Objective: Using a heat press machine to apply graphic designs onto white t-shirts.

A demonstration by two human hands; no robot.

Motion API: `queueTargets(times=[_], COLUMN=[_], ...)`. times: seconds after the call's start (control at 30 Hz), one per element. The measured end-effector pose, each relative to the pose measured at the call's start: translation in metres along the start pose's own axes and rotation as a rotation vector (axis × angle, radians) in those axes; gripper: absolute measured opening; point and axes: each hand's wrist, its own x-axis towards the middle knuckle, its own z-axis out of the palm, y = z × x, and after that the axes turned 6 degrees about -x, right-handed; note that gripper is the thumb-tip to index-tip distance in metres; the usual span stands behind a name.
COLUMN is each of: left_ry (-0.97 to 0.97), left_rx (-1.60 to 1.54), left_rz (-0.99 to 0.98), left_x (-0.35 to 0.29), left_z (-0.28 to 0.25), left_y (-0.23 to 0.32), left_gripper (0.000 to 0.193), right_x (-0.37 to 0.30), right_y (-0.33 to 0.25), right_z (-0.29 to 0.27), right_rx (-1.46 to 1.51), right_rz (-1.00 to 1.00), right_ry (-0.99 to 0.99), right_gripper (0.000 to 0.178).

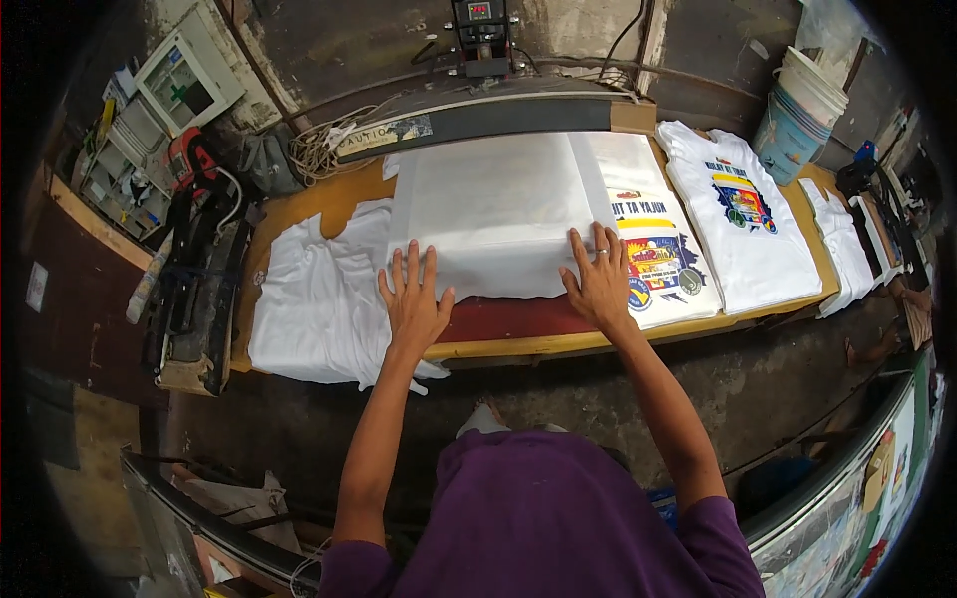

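A smooth white sheet (498,194) lies across the middle of the yellow-edged table, over what may be white cloth; what lies beneath is mostly hidden. My left hand (417,304) rests flat at its near left corner, fingers spread. At the near right corner, my right hand (600,284) presses down with fingers apart and a ring on one of them. Beside that hand lies a sheet with a colourful mirrored print (663,259). Crumpled white shirts (324,289) spread out to the left of my left hand. A strip of dark red surface (513,317) shows below the sheet's near edge.
Farther right lie stacked white shirts, the top one printed (743,219). A bucket (793,125) stands behind them. Along the back runs a dark bar (498,118), with a device with a red display (481,30) behind it. Black-and-red equipment (194,269) stands at the left end.
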Motion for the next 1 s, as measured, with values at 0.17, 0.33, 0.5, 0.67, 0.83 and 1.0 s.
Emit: queueTargets(times=[0.17,0.33,0.5,0.67,0.83,1.0], left_ry=[0.020,0.023,0.013,0.017,-0.018,0.023], left_rx=[-0.018,-0.052,-0.006,0.000,0.008,-0.050], left_rz=[0.013,-0.022,-0.011,-0.010,-0.033,-0.030], left_x=[0.000,0.002,0.002,0.002,0.003,0.000], left_z=[-0.003,-0.001,0.004,0.003,-0.003,-0.010], left_y=[0.000,0.000,0.000,0.000,0.003,0.003], left_gripper=[0.073,0.075,0.075,0.076,0.077,0.076], right_x=[0.000,0.001,0.001,0.001,0.003,0.000], right_y=[0.000,0.000,0.000,0.000,-0.003,0.008], right_z=[0.000,-0.002,-0.001,0.000,-0.003,-0.001], right_rx=[0.017,0.034,0.015,0.027,0.020,0.084], right_rz=[0.004,0.010,0.002,-0.001,0.013,0.017], right_ry=[0.010,0.033,0.011,0.019,0.018,0.051], right_gripper=[0.064,0.064,0.064,0.063,0.065,0.063])
